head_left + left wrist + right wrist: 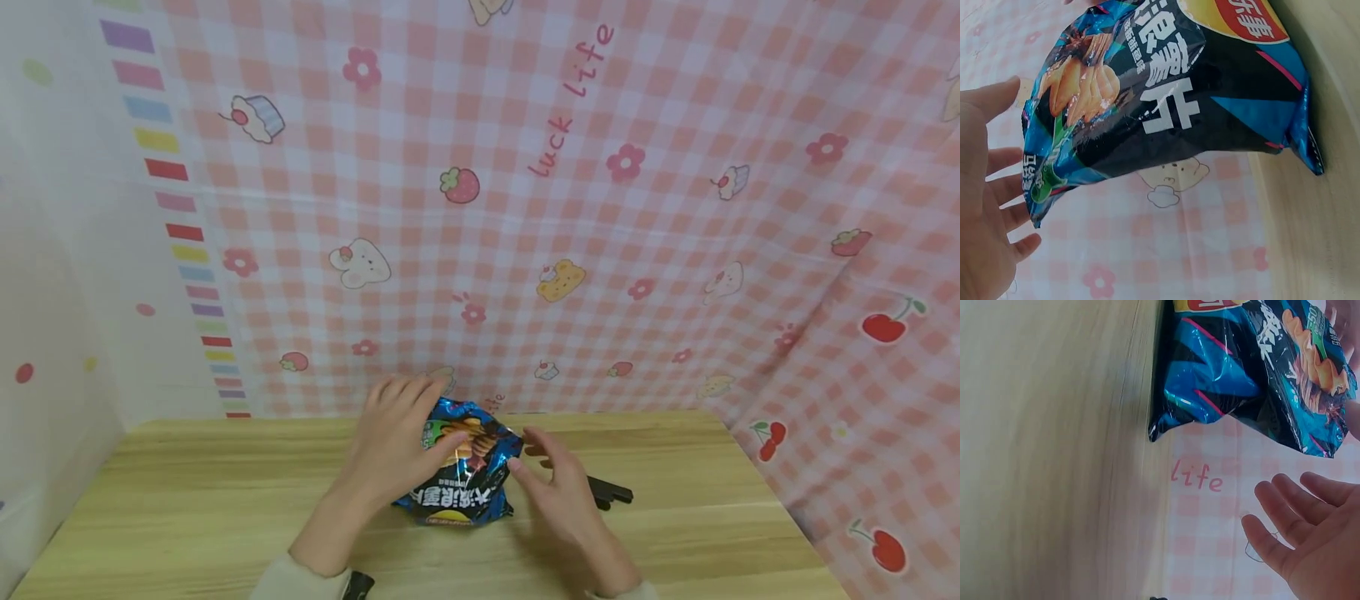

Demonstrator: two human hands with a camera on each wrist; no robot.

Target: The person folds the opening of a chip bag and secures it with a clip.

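A blue and black bag of potato chips (471,467) stands on the wooden table between both hands, its front showing wavy chips and white lettering. At its upper left is the left hand (401,433), with the thumb in front of the bag in the head view. In the left wrist view the fingertips of this left hand (988,194) reach the bag's top edge, loosely spread. On the other side, the right hand (558,492) has its thumb close to the bag's right corner. Its fingers (1272,544) are spread, apart from the bag in the right wrist view.
Black bar-shaped pieces (611,492) lie on the table (697,525) just right of the right hand. A pink checked cloth (510,225) with printed fruit and cakes hangs behind the table and along its right side. A pale curtain (60,250) hangs at the left.
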